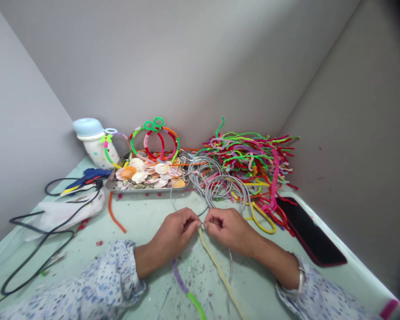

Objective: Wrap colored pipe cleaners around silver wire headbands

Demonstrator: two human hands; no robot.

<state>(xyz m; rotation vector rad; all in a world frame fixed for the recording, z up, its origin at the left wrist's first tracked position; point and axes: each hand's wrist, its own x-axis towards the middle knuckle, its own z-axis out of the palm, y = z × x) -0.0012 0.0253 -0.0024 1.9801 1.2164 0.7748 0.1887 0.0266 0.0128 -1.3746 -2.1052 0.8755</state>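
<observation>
Pale-green bench (pixel 145 217): our left hand (pixel 176 229) and right hand (pixel 231 230) pinch a slender pale-yellow strip (pixel 217 264); overlapping grey wire coils (pixel 216 192), twelve o'clock, could snag.

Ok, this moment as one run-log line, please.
left hand: pinched at strip; right hand: pinched, alongside; shells: in tray; coils: beyond hands

White bottle (pixel 98 153) with pale-blue lid seen at back left. Metal tray (pixel 146 190), heaped with shells (pixel 140 177), set near the grey wall (pixel 173 66). Blue tool (pixel 88 176) laid before the bottle; plastic bag (pixel 58 218) crossed by looped black cable (pixel 47 233). Dark-screened phone (pixel 311 233) placed face up along the right table edge.
</observation>
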